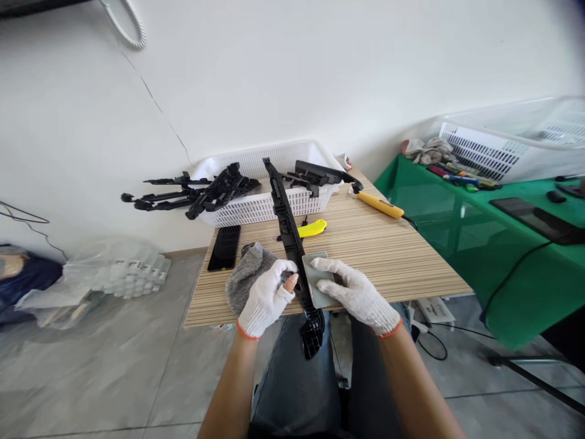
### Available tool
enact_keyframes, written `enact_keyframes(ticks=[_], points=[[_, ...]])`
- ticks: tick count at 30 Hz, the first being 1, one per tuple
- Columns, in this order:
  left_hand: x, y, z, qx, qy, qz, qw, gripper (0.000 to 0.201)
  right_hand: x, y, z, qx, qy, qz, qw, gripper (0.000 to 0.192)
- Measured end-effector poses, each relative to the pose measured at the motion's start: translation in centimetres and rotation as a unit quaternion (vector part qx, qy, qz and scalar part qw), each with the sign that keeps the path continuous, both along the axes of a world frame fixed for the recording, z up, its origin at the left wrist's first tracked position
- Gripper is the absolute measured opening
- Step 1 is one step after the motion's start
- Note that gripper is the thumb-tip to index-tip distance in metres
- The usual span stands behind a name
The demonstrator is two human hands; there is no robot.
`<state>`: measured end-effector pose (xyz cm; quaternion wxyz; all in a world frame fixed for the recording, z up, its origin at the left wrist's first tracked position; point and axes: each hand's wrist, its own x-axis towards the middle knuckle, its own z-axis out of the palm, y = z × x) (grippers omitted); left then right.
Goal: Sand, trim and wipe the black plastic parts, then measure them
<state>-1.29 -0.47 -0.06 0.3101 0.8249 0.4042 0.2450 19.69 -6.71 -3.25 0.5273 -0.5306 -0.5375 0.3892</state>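
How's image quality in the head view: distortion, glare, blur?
Head view: wide-angle bend, wall and basket edges curve; even daylight, soft shadows; glare on the green table; top-right corner smeared; hands, left and right, and black part sharp.

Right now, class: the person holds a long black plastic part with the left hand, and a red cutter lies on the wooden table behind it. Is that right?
Not quite. In the head view the left hand does hold the long black plastic part, but the cutter on the wooden table is yellow, not red.

Long black plastic part, grey sanding pad against it
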Motion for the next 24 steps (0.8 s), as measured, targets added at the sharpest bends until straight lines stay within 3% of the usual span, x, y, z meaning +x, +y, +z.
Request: enact_keyframes(ticks=[3, 7, 11, 16, 21, 24], points=[[0.03, 0.02, 0.03, 0.005, 0.001, 0.001, 1.0, 0.032, 0.07, 0.0, 0.17, 0.006, -0.005, -0.068, 0.998, 0.04], [0.06, 0.02, 0.11, 0.001, 0.0, 0.0, 1.0, 0.032, 0.07, -0.07, 0.37, 0.016, -0.011, 0.048, 0.999, 0.041], [0.06, -0.02, 0.31, 0.012, -0.005, 0.0, 1.0, 0.032, -0.01, -0.2, 0.56, 0.028, -0.028, -0.021, 0.999, 0.041], [0.1, -0.11, 0.55, 0.004, 0.004, -0.007, 1.0, 0.032, 0.07, -0.2, 0.72, 0.033, -0.023, 0.079, 0.996, 0.046], [0.22, 0.13, 0.32, 0.021, -0.005, -0.018, 1.0, 0.035, -0.32, 0.09, 0.55, 0.0, -0.022, -0.04, 0.999, 0.046], [0.22, 0.24, 0.14, 0.027, 0.005, -0.028, 0.999, 0.035, -0.27, 0.0, 0.56, -0.001, -0.015, -0.03, 0.999, 0.046]])
